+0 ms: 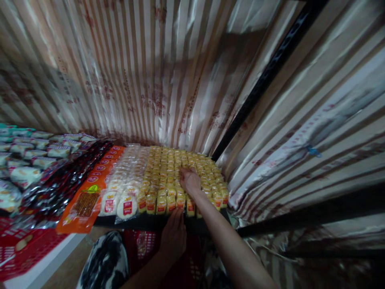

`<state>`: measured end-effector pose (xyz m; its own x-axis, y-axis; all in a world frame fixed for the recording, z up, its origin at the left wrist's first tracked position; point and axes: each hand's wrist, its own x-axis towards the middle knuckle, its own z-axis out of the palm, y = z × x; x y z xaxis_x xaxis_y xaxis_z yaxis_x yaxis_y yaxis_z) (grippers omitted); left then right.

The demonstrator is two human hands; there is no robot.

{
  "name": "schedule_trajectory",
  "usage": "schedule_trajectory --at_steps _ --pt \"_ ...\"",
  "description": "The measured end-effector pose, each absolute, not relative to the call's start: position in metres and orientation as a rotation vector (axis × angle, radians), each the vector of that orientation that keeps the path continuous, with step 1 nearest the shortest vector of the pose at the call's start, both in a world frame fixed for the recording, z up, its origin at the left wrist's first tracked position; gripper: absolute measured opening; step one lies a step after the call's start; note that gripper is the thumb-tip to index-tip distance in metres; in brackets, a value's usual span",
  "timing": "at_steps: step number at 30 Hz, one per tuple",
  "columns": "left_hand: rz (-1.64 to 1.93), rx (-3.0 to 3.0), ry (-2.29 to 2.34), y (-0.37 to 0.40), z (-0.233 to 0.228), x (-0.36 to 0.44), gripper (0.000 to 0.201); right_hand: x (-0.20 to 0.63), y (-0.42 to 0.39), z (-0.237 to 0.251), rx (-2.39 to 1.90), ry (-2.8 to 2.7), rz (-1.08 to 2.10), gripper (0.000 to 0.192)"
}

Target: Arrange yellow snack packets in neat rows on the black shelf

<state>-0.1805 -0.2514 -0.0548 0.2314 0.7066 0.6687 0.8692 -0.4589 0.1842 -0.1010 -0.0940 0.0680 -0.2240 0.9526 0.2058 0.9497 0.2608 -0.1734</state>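
The yellow packets (pixel 168 168) you are working on fill the right part of a dark shelf (pixel 150 221), stood in tight rows that run away from you toward the striped foil wall (pixel 144 68). The block's long axis points front to back, each packet upright with its red label facing you. The far rows blur together, so single packets there cannot be told apart, and their print is too small to read.

Your right hand (pixel 190 180) lies on top of these packets, near the middle of the block. The fingers point away and are partly sunk among the packets, so you cannot tell whether they pinch one or simply press down. Your left hand (pixel 173 237) is lower and nearer to you, at the shelf's front edge just below the first row, seen from the back. Its fingertips are hidden, so its grip cannot be made out.

Just left of the yellow block sit white round packets (pixel 126 180), then an orange bag (pixel 87 198), then dark glossy wrappers (pixel 63 180).
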Motion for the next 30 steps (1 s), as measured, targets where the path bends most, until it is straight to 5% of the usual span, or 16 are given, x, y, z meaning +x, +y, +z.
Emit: schedule_trajectory --at_steps 30 --pt "-1.009 -2.144 -1.556 -0.252 -0.043 -0.176 0.04 -0.122 -0.039 0.077 -1.911 -2.226 -0.034 0.03"
